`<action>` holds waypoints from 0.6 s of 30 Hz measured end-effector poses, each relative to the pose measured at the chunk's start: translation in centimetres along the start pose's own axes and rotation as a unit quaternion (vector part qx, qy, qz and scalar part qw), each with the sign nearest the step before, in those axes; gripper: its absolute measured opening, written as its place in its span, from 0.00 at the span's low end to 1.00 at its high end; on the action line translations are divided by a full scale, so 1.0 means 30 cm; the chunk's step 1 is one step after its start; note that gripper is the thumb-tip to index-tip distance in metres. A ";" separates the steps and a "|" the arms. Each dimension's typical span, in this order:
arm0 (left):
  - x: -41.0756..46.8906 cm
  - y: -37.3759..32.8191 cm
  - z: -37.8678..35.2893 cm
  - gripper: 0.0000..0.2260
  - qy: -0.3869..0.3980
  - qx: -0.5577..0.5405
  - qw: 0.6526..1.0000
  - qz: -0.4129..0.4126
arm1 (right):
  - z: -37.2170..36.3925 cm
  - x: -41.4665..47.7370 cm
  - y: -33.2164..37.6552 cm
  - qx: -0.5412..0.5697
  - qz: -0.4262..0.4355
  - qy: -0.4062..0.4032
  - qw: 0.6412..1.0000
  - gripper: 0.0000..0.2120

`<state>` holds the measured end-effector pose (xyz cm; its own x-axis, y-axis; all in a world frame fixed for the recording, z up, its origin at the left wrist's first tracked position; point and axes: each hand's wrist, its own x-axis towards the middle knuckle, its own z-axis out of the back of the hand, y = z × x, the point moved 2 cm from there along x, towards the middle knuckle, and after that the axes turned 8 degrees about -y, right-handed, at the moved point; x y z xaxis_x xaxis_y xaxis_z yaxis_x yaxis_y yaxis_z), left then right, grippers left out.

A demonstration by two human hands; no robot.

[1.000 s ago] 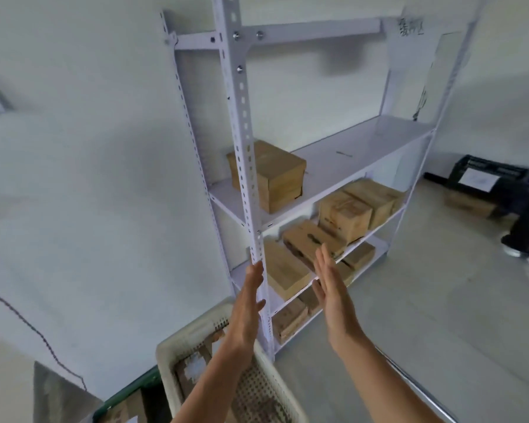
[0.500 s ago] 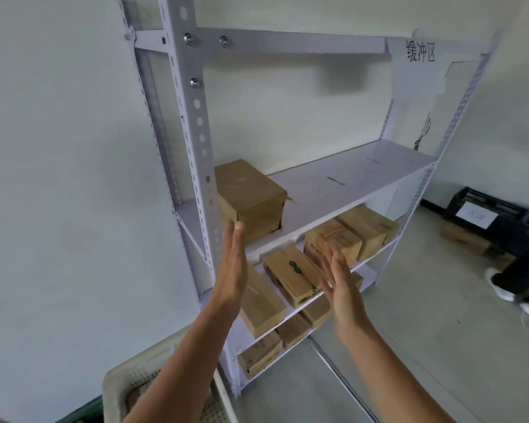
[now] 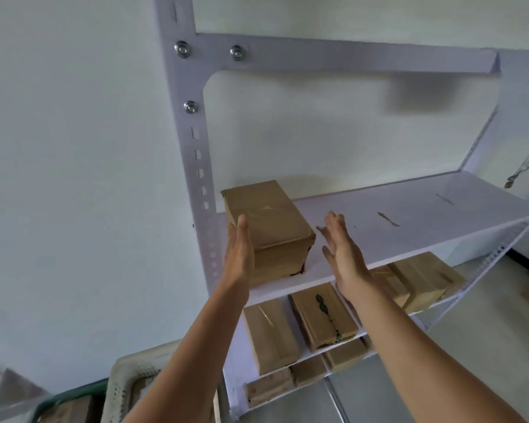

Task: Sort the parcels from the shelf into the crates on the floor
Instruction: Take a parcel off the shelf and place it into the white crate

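Observation:
A brown cardboard parcel [image 3: 271, 222] wrapped in clear tape stands at the left end of the white shelf board [image 3: 409, 221]. My left hand [image 3: 239, 254] is flat with straight fingers against the parcel's left side. My right hand [image 3: 342, 248] is raised with straight fingers a short way to the right of the parcel, not touching it. Several more brown parcels [image 3: 321, 315] lie on the lower shelves. A white perforated crate [image 3: 126, 377] sits on the floor at the lower left, with a green-rimmed crate [image 3: 71, 401] beside it.
The white metal shelf upright [image 3: 193, 154] stands just left of the parcel. A wall is behind and to the left. The grey floor [image 3: 486, 346] lies to the right of the shelf, with a dark object at the far right edge.
Both hands have risen from the lower shelves to the upper shelf level. The left hand now lies against the parcel's left side and the right hand has come up on its right.

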<state>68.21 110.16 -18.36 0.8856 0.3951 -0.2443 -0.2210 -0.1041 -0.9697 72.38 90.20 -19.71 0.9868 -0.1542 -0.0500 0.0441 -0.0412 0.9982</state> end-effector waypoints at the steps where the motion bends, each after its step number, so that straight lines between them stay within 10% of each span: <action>1: 0.025 -0.006 -0.008 0.38 -0.005 -0.005 1.000 0.020 | -0.003 0.045 0.001 0.003 -0.010 0.012 1.000 0.37; 5: 0.088 -0.040 -0.028 0.45 -0.038 0.001 0.999 0.023 | -0.014 0.209 0.005 -0.015 -0.061 0.070 0.996 0.39; 10: 0.110 -0.056 -0.062 0.32 -0.088 0.008 0.994 0.063 | -0.057 0.305 0.012 -0.052 -0.125 0.194 0.972 0.41; 18: 0.006 -0.104 -0.119 0.34 -0.083 -0.064 0.994 -0.022 | 0.003 0.332 0.071 0.071 -0.054 0.210 0.974 0.32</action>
<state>70.51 107.28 -15.37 0.8116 0.5454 -0.2095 -0.1206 -0.1945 -0.9735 82.30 88.47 -18.08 0.9552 0.2757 -0.1073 0.1595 -0.1747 0.9716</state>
